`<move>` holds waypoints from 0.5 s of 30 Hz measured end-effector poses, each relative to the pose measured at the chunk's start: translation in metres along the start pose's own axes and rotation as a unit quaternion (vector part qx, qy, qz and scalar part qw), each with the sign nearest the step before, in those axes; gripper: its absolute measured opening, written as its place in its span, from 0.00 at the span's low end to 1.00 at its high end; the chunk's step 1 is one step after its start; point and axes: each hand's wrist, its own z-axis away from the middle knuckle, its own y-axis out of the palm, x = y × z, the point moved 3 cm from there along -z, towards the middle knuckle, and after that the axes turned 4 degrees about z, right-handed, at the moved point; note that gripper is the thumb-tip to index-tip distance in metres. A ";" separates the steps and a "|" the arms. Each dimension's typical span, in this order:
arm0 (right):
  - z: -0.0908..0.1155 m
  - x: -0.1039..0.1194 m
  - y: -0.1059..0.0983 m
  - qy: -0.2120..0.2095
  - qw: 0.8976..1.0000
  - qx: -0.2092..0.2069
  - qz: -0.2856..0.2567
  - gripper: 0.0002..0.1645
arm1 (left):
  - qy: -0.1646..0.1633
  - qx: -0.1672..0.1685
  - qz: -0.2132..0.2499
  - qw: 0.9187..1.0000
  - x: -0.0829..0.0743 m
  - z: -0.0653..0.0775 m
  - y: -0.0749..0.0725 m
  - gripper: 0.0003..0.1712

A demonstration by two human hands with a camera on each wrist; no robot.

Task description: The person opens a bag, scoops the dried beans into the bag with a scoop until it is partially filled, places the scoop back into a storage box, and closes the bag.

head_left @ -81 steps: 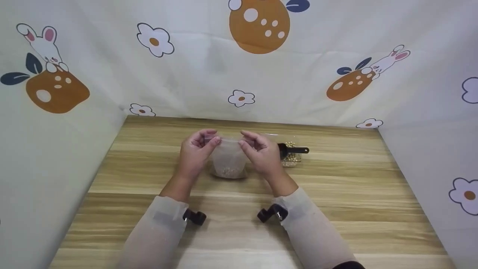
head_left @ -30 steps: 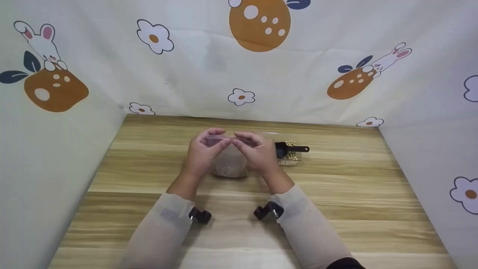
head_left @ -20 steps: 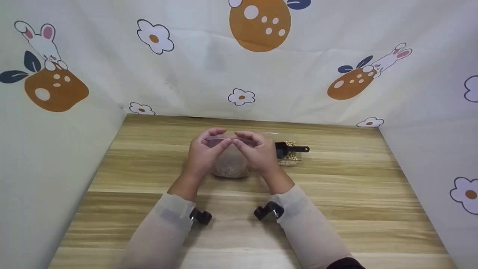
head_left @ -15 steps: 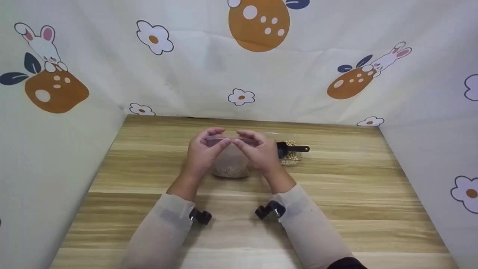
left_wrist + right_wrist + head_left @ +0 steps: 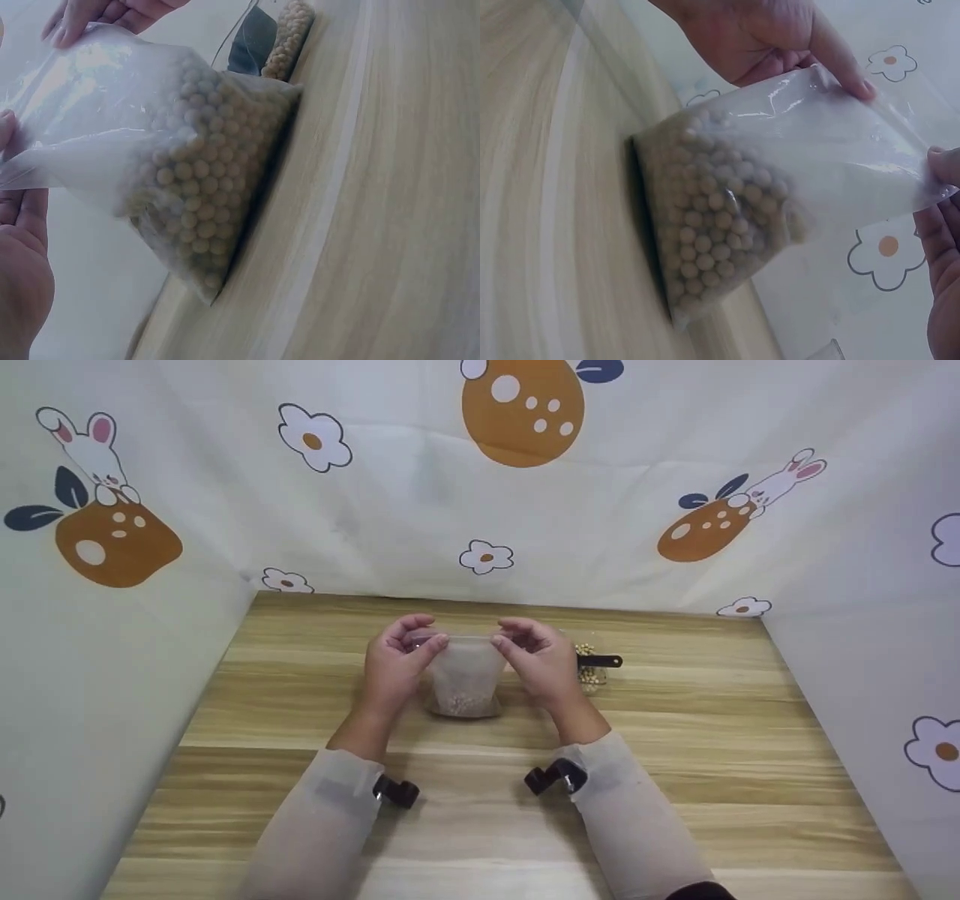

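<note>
A clear zip bag [image 5: 466, 675] stands on the table between my hands, its lower part filled with round, pale soybeans [image 5: 206, 180]. My left hand [image 5: 394, 664] pinches the left end of its top edge, thumb in front and fingers behind. At the opposite end, my right hand [image 5: 541, 664] pinches the same edge. The bag's mouth runs straight between the two thumbs. In the right wrist view the bag's base [image 5: 656, 232] meets the wooden surface, with the beans heaped above it and the upper film bare.
Behind my right hand is a clear container [image 5: 591, 679] of soybeans, partly hidden, with a black scoop [image 5: 600, 661] lying in it. A printed cloth [image 5: 390, 510] walls in the wooden table [image 5: 675, 750] at the back and both sides.
Half a second ago my thumbs were close together at the middle of the bag's top edge. They have since moved apart to its two ends, my right hand rightward over the scoop.
</note>
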 end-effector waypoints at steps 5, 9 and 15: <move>-0.001 -0.002 -0.005 0.009 1.000 -0.011 -0.005 0.13 | 0.010 -0.017 0.032 0.999 0.001 -0.004 -0.004 0.20; -0.003 -0.003 -0.007 0.017 0.999 -0.018 -0.023 0.13 | 0.009 -0.032 0.055 0.998 0.000 -0.005 -0.007 0.19; -0.004 -0.006 -0.008 0.027 0.999 -0.020 -0.030 0.15 | 0.027 -0.036 0.076 0.996 -0.001 -0.004 -0.010 0.16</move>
